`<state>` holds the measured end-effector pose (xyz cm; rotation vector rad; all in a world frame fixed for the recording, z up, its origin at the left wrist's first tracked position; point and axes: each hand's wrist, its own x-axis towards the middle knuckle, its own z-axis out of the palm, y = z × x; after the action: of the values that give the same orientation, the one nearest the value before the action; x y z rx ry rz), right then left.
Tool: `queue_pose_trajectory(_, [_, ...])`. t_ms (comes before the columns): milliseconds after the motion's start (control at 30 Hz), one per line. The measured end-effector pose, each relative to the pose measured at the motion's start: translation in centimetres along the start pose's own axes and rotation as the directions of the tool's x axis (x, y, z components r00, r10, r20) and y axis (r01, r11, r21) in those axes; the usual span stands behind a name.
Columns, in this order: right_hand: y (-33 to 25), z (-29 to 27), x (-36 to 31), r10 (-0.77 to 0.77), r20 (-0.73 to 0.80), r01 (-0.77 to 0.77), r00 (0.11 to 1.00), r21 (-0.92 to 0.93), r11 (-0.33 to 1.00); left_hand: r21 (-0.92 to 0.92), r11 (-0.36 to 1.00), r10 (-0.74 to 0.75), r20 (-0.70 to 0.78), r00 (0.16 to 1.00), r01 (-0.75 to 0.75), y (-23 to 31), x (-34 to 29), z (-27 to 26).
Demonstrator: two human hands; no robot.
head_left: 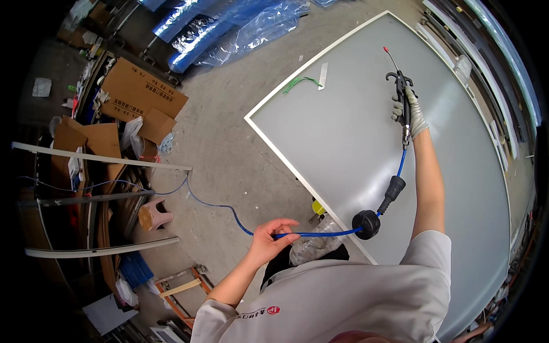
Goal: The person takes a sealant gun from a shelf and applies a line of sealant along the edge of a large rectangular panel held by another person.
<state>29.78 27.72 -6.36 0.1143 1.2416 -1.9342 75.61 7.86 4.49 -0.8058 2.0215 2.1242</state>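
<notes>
My right hand (417,113), in a pale glove, is wrapped round a black air blow gun (400,86) with a thin nozzle and red tip, pointing away from me. The gun is over a large grey panel (331,137) with a white frame. A blue air hose (326,234) runs from its lower end through a black ribbed sleeve (392,193) and a round black piece (366,224). Bare, my left hand (270,238) pinches this hose left of the panel's near edge. Green strands (300,83) and a small white strip (323,76) lie on the panel.
Rolls in blue plastic film (229,34) lie at the far left. Cardboard boxes (143,88) and a small pinkish stool (155,215) stand to the left. Pale bars of a rack (103,157) jut out there, with the hose trailing past. Long profiles (492,63) line the right.
</notes>
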Motion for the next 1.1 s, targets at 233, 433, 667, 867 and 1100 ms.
queue_pose_trajectory(233, [5.2,8.2,-12.9,0.265,0.092,-0.206,0.960,-0.413,0.887,0.361,0.911,0.155,0.148,0.977,-0.199,-7.5,-4.1,-6.6])
queue_pose_trajectory(433, [15.7,25.0,-19.6,0.509,0.186,-0.239,0.841,-0.716,0.656,0.368,0.827,0.393,0.162,0.905,-0.425,-17.3,-8.4,-13.3])
queue_pose_trajectory(667, [27.9,42.6,-19.5,0.766,0.282,0.259,0.577,-0.953,0.156,0.184,0.955,0.296,-0.507,0.809,-0.234,-24.6,-15.6,-28.6])
queue_pose_trajectory(867, [38.5,47.3,-13.7,0.690,-0.247,0.714,0.680,0.009,-0.700,0.105,0.985,-0.015,-0.741,0.672,0.139,-35.0,-23.1,-36.2])
queue_pose_trajectory(1100, [48.1,58.8,-8.8,0.796,-0.085,0.773,0.599,-0.198,-0.603,0.127,0.947,-0.151,-0.636,0.757,0.295,-40.7,-24.2,-35.3])
